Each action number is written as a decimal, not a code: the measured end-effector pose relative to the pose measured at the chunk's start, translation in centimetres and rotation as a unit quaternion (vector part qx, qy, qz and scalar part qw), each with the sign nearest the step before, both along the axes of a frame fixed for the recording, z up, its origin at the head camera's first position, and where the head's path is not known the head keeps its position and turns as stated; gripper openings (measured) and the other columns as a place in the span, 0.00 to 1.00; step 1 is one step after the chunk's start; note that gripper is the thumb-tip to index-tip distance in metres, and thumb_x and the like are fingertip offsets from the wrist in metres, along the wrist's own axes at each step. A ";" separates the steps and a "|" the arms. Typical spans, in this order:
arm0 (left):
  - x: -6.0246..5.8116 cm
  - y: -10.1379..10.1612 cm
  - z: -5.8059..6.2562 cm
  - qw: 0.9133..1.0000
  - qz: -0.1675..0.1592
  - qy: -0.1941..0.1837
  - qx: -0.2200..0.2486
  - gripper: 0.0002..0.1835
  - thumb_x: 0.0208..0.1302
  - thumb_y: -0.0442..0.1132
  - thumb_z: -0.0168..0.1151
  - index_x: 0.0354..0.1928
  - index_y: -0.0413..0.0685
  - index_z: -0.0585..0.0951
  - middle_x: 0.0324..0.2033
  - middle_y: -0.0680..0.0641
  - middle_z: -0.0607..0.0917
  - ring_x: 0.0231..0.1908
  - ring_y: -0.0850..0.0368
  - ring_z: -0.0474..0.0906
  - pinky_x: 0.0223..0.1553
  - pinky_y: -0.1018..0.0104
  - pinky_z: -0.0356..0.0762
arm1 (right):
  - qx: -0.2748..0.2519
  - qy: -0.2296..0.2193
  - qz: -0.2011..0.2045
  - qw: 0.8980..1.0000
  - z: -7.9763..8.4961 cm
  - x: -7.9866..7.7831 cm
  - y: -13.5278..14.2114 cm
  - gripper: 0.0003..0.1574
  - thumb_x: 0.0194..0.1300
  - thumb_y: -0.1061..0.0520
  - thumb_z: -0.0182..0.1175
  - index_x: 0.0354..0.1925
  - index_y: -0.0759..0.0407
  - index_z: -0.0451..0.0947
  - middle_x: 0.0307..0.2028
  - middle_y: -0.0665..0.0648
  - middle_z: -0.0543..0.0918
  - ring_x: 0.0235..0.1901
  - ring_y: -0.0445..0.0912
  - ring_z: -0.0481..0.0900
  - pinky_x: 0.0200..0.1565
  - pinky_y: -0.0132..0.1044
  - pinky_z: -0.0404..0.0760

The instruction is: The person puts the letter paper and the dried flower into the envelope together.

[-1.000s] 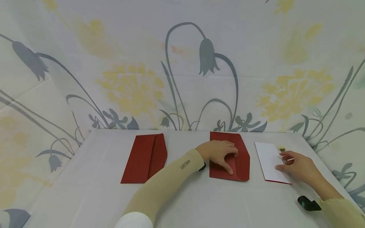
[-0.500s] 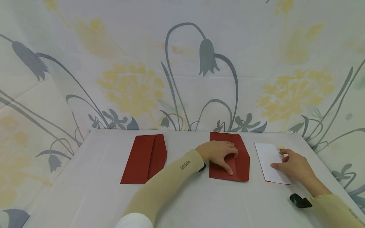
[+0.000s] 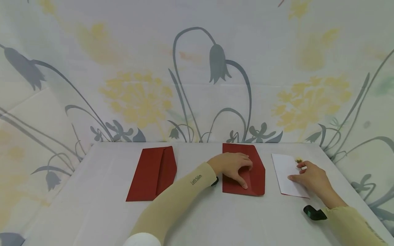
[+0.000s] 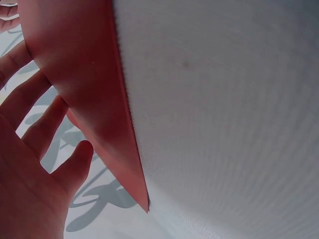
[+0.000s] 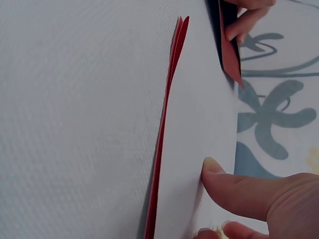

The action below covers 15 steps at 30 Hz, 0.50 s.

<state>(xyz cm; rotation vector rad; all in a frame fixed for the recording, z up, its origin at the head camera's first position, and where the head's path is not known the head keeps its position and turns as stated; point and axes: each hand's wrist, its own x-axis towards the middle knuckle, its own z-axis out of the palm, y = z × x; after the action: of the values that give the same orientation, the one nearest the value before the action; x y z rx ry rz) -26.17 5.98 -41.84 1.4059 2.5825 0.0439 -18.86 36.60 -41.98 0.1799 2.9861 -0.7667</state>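
Note:
A red envelope lies on the table with its flap side up. My left hand rests on it, thumb extended over the pocket. In the left wrist view the spread fingers reach the envelope's edge. To the right lies a white card with red edges below it, seen as red layers in the right wrist view. My right hand is at the card's right side, its straight thumb touching the white face. Its fingers are beside a small yellow flower, mostly cut off in the wrist view.
Another red envelope lies at the left of the white-covered table. A cloth with grey and yellow flower prints hangs behind it. A black wrist camera sits below my right wrist.
My right hand has shifted a little left, its thumb now further over the card. The left hand stays in place on the envelope. The head view has shifted slightly.

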 end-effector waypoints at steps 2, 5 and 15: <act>0.0 -0.1 0.0 1.000 -0.002 -0.001 0.001 0.32 0.52 0.74 0.64 0.54 0.67 0.75 0.69 0.61 0.67 0.72 0.64 0.53 0.64 0.64 0.65 | 0.000 -0.007 -0.003 1.000 0.2 -0.1 -0.2 0.42 0.54 0.47 0.74 0.51 0.75 0.68 0.41 0.72 0.79 0.41 0.65 0.75 0.41 0.54 0.72; 0.0 -0.2 -0.1 1.000 -0.003 -0.001 0.002 0.33 0.52 0.74 0.64 0.54 0.66 0.75 0.69 0.61 0.67 0.73 0.64 0.52 0.65 0.64 0.64 | 0.004 -0.014 -0.006 1.000 0.3 -0.2 -0.4 0.42 0.54 0.47 0.74 0.51 0.76 0.67 0.41 0.72 0.79 0.41 0.66 0.75 0.42 0.56 0.72; -0.2 -0.1 -0.4 1.000 -0.004 0.003 0.006 0.33 0.52 0.74 0.64 0.53 0.66 0.75 0.69 0.61 0.67 0.73 0.65 0.52 0.64 0.64 0.65 | -0.009 -0.009 -0.032 0.999 0.1 0.1 -0.8 0.41 0.55 0.51 0.73 0.53 0.77 0.66 0.44 0.75 0.77 0.43 0.67 0.74 0.46 0.59 0.71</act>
<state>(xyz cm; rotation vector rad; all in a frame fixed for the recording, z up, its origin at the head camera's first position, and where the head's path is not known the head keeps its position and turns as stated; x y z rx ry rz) -26.38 5.90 -42.20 1.4229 2.5846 0.0553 -18.80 35.84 -41.92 0.2811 2.9686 -0.7925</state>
